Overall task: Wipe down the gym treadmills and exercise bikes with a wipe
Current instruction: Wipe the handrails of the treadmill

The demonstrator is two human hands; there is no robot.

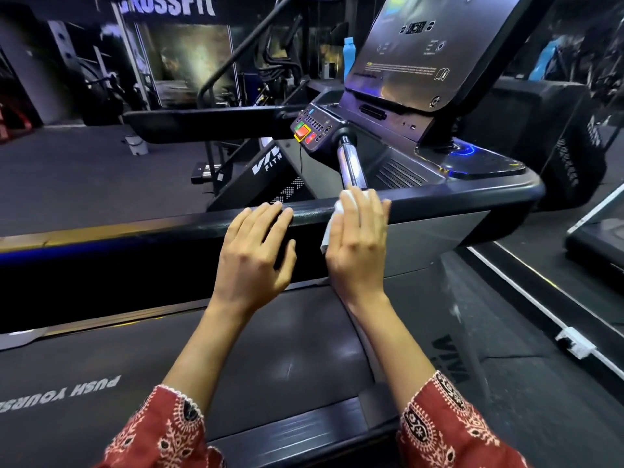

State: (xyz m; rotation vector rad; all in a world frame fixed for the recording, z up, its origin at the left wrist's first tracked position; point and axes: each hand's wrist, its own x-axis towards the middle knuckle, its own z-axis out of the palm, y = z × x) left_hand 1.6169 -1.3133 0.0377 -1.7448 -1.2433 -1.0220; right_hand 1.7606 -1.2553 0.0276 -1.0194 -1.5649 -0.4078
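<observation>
A black treadmill fills the head view, its side handrail (169,228) running across the middle. My right hand (358,241) presses a white wipe (332,228) flat against the handrail with straight fingers; most of the wipe is hidden under the palm. My left hand (256,248) rests on the same rail just to the left, fingers straight and spread, holding nothing. The treadmill belt (236,359) lies below my forearms.
A chrome grip bar (351,163) juts toward my right hand from the console. The button panel (310,130) and tilted screen (415,49) stand behind it. A blue bottle (348,57) sits behind the screen. Another treadmill (594,238) stands at right.
</observation>
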